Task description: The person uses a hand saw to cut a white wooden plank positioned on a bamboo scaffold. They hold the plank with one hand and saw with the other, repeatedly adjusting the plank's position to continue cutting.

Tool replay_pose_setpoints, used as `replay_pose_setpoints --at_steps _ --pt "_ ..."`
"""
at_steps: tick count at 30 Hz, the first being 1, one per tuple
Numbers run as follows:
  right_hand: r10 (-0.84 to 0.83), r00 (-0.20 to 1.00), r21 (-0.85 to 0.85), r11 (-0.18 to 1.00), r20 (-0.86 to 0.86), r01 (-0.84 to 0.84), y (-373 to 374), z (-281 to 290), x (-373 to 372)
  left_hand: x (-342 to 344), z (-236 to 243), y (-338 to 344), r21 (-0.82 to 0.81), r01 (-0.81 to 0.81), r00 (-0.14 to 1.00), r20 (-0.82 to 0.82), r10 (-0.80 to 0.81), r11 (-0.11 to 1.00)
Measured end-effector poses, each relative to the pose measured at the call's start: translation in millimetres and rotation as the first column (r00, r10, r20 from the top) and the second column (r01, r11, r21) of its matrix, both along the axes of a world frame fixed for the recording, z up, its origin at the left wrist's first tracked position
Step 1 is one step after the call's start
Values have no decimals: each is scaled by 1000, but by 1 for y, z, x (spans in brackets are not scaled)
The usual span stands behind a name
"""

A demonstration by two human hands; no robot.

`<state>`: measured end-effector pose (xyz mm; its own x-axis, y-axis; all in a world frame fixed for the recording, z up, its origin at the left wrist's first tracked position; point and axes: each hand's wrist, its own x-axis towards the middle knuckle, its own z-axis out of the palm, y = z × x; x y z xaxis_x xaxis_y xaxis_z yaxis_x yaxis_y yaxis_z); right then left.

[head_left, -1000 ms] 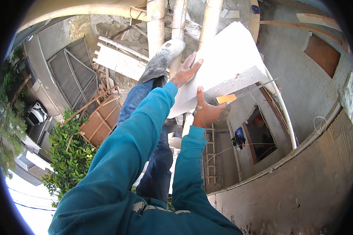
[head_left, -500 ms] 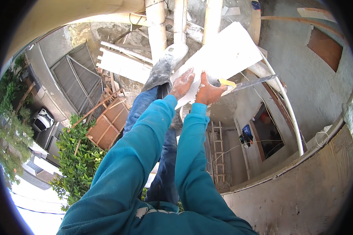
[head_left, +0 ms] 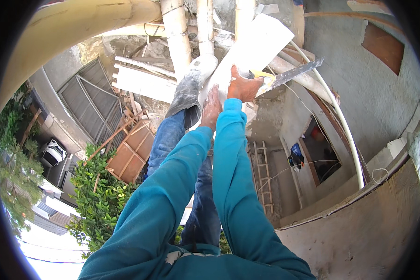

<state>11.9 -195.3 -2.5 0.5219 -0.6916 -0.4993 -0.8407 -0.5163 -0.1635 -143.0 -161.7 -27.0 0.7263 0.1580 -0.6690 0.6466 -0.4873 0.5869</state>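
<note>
My right hand (head_left: 242,86) is closed on the yellow handle of a handsaw (head_left: 296,70), its thumb against a long white block (head_left: 261,37); the toothed blade reaches out to the right. Just below and left of it, my left hand (head_left: 212,109) grips the lower part of that block, fingers pointing up along it and partly hard to make out. A dusty boot (head_left: 186,93) on my jeans-clad leg lies against the block's left side.
Thick bamboo poles (head_left: 175,37) cross above a drop. Below are white planks (head_left: 142,84), scrap panels (head_left: 130,154), a bush (head_left: 98,210) and a ladder (head_left: 265,172). A pale pipe (head_left: 357,158) runs down the right, beside a curved wall (head_left: 354,233).
My right hand and the saw have moved up in the picture, now higher than my left hand, which has moved down slightly. The block has shifted up and left.
</note>
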Motion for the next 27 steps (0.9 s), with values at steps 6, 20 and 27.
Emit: replay_pose_setpoints --at_steps 6,20,27 --pt "-7 998 7 1000 70 6 7 -1 -7 28 6 -2 44 -24 973 -228 34 999" --pt "-124 951 306 952 282 33 -48 167 -18 47 19 0 89 0 970 -241 22 996" --pt "193 881 245 915 431 -320 -50 207 -8 45 23 7 44 -29 980 -197 37 999"
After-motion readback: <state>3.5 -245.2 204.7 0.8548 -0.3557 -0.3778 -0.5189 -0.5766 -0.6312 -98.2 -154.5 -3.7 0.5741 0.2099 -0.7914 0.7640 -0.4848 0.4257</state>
